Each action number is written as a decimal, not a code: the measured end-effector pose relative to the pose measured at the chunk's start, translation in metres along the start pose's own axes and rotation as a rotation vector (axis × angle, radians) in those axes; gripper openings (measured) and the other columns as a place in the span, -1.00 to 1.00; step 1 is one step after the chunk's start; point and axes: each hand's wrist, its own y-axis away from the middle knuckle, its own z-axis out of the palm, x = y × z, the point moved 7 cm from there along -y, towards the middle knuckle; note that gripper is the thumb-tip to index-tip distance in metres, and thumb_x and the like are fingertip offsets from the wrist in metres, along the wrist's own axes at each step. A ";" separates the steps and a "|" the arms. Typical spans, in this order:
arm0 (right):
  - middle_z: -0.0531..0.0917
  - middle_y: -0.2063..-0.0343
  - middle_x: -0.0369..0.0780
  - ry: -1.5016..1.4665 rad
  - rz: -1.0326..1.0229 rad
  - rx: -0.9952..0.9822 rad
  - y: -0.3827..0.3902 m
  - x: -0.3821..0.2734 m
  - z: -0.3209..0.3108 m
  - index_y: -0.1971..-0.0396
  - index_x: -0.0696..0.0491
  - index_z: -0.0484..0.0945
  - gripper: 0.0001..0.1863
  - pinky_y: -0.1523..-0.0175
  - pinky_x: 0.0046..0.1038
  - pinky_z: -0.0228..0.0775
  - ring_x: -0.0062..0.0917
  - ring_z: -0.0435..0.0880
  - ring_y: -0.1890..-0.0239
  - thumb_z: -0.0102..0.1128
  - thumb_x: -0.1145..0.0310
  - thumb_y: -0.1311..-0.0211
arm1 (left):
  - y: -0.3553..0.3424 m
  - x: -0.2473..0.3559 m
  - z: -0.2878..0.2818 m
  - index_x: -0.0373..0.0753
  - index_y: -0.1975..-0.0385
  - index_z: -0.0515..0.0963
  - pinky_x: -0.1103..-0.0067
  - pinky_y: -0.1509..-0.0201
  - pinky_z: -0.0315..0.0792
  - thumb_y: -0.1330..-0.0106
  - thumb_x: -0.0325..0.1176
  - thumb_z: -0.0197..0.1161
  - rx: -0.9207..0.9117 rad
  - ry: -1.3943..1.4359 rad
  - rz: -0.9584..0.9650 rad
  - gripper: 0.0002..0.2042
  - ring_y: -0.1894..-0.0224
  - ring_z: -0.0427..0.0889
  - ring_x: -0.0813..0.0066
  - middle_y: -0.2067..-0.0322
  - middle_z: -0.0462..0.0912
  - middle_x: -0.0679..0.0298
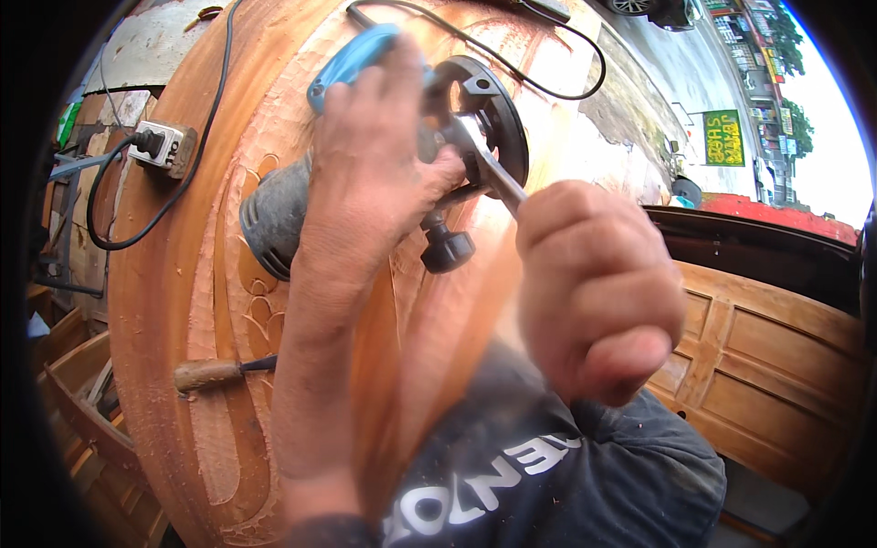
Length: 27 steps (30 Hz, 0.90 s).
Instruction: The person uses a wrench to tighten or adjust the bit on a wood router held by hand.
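Gleaming wrench (pixel 499 173), scuffed blue-and-grey router (pixel 277 216)

Daylit workspace beside a street

On the far right, a grey paved street (pixel 681 68) is seen, with a dark car (pixel 665 11) partly shown. A green-and-yellow sign (pixel 723 139) is set nearer, while trees (pixel 798 126) and bright sky (pixel 833 78) are shown beyond. On the right, panelled woodwork (pixel 763 352) is placed; on the left, wooden pieces (pixel 87 376) are crowded together.

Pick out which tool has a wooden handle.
The dark-shafted tool on the carved wood; the right hand holds the metal wrench, the left hand is on the power tool.
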 end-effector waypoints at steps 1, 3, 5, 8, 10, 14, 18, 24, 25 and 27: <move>0.58 0.56 -0.16 0.040 0.030 -0.024 -0.004 -0.002 0.001 0.59 0.05 0.35 -0.34 0.38 -0.22 0.55 -0.25 0.53 0.60 -0.15 -0.12 -0.71 | 0.001 -0.001 0.000 -0.28 -0.62 0.19 0.23 -0.38 0.39 -0.17 -0.24 0.49 0.008 0.003 0.004 -0.03 -0.08 0.46 0.01 -0.05 0.56 0.02; 0.65 0.50 -0.06 0.180 0.043 -0.103 -0.012 -0.005 -0.005 0.52 0.08 0.44 -0.34 0.29 -0.21 0.57 -0.19 0.63 0.49 -0.18 -0.15 -0.72 | -0.001 0.002 -0.002 -0.29 -0.61 0.21 0.23 -0.39 0.39 -0.18 -0.24 0.49 -0.023 0.011 -0.026 -0.05 -0.09 0.46 0.00 -0.06 0.56 0.01; 0.71 0.43 0.01 0.358 0.076 -0.172 -0.016 -0.013 -0.011 0.46 0.11 0.49 -0.32 0.21 -0.21 0.59 -0.15 0.70 0.38 -0.20 -0.16 -0.72 | -0.002 0.007 -0.005 -0.30 -0.60 0.23 0.22 -0.39 0.39 -0.18 -0.23 0.49 -0.039 0.021 -0.041 -0.06 -0.10 0.46 -0.01 -0.07 0.56 0.00; 0.78 0.29 0.02 0.602 0.219 -0.274 -0.020 -0.030 -0.012 0.27 0.18 0.64 -0.55 0.08 -0.28 0.63 -0.18 0.79 0.23 0.11 0.05 -0.62 | 0.000 0.005 -0.004 -0.34 -0.58 0.25 0.20 -0.37 0.39 -0.15 -0.25 0.51 -0.020 0.018 -0.028 -0.06 -0.11 0.46 0.01 -0.07 0.55 -0.01; 0.79 0.28 -0.02 0.686 0.309 -0.357 -0.021 -0.032 -0.017 0.20 0.21 0.68 -0.73 0.17 -0.34 0.67 -0.23 0.82 0.28 0.35 0.26 -0.47 | -0.001 0.003 0.000 -0.38 -0.55 0.25 0.19 -0.33 0.41 -0.11 -0.30 0.54 0.010 0.006 0.007 -0.05 -0.11 0.47 0.06 -0.08 0.54 -0.03; 0.81 0.31 -0.06 0.767 0.355 -0.370 -0.027 -0.041 -0.017 0.20 0.26 0.71 -0.84 0.23 -0.39 0.70 -0.28 0.86 0.32 0.48 0.49 -0.35 | -0.001 0.004 -0.006 -0.34 -0.57 0.27 0.18 -0.38 0.39 -0.16 -0.26 0.48 -0.004 0.058 -0.022 -0.09 -0.11 0.47 -0.04 -0.05 0.55 -0.04; 0.82 0.35 -0.09 0.806 0.283 -0.379 -0.027 -0.046 -0.012 0.23 0.24 0.71 -0.89 0.20 -0.40 0.74 -0.30 0.89 0.30 0.46 0.54 -0.35 | -0.003 0.008 -0.009 -0.38 -0.56 0.28 0.19 -0.38 0.38 -0.17 -0.27 0.49 -0.021 0.045 -0.027 -0.10 -0.13 0.46 -0.03 -0.05 0.55 -0.02; 0.83 0.35 -0.12 0.830 0.256 -0.418 -0.025 -0.047 -0.014 0.21 0.21 0.70 -0.91 0.21 -0.40 0.75 -0.33 0.90 0.27 0.41 0.51 -0.42 | -0.001 0.009 -0.007 -0.36 -0.56 0.29 0.21 -0.38 0.38 -0.18 -0.27 0.50 0.012 0.031 -0.009 -0.11 -0.13 0.46 0.02 -0.06 0.55 0.00; 0.84 0.34 -0.12 0.798 0.284 -0.340 -0.021 -0.046 -0.022 0.21 0.20 0.70 -0.92 0.21 -0.40 0.74 -0.34 0.90 0.27 0.39 0.50 -0.44 | 0.000 0.009 -0.007 -0.36 -0.55 0.30 0.22 -0.38 0.38 -0.19 -0.27 0.50 0.011 0.014 -0.009 -0.11 -0.13 0.46 0.03 -0.06 0.55 0.00; 0.85 0.32 -0.11 0.745 0.342 -0.208 -0.012 -0.043 -0.038 0.20 0.20 0.70 -0.91 0.22 -0.41 0.74 -0.35 0.90 0.27 0.34 0.48 -0.49 | -0.001 0.008 -0.004 -0.35 -0.55 0.31 0.23 -0.38 0.38 -0.19 -0.26 0.50 0.011 -0.018 -0.011 -0.12 -0.13 0.47 0.04 -0.07 0.55 0.01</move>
